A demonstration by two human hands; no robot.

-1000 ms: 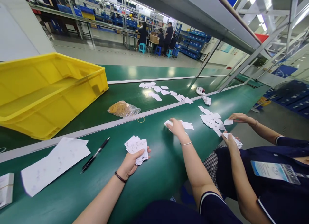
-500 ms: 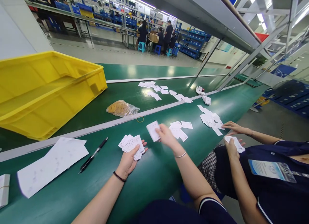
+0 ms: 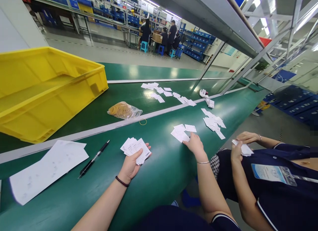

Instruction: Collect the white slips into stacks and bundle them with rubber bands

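Observation:
My left hand (image 3: 135, 159) holds a fanned bunch of white printed cards (image 3: 132, 148), thumb on top and fingertips showing past the right edge. To the right, my right hand (image 3: 195, 144) is low over a small group of loose white cards (image 3: 179, 129), its thumb and fingers closed at the edge of one card; part of that card is hidden by the fingers. A black pen (image 3: 94, 159) and large white paper sheets (image 3: 49, 168) lie left of my left hand. One yellow rubber band (image 3: 143, 122) rests above the cards, near the white rail.
At left stands a yellow bin (image 3: 81, 91), beside a clear bag of rubber bands (image 3: 124, 110). More white cards (image 3: 212, 121) and a white glove (image 3: 203, 93) lie farther off. A co-worker's hands (image 3: 239, 148) hold cards at right. A metal shelf (image 3: 223, 19) hangs overhead.
My right hand, with a white card in its fingers, has moved right to the loose cards. My left hand has stayed nearly still. The co-worker's far hand has drawn back to their held cards.

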